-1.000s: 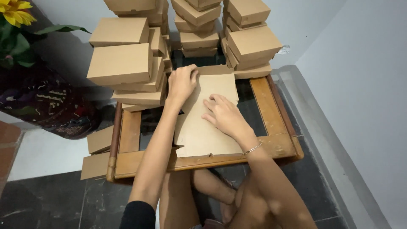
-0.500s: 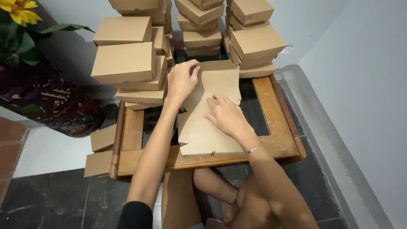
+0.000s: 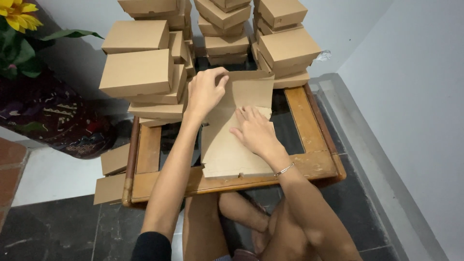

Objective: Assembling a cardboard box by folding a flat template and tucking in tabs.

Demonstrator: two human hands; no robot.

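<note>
A flat brown cardboard box sheet (image 3: 237, 135) lies on the low wooden table with the dark top (image 3: 309, 159), in front of the person sitting on the floor. The left hand (image 3: 205, 92) pinches the far flap of the sheet, with the thumb on one side and the fingers curled over the top edge, so the flap stands up. The right hand (image 3: 256, 130) lies flat on the middle of the sheet, fingers spread and pressing down, not gripping anything. A thin silver bracelet (image 3: 284, 169) sits on that wrist.

Just past the fingertips of both hands are tall stacks of folded brown cardboard boxes (image 3: 145, 72), some touching the table's far edge. More flat cardboard pieces (image 3: 113, 174) lie off to the left side of the left arm, beside the table. A yellow flower (image 3: 19, 12) shows far left.
</note>
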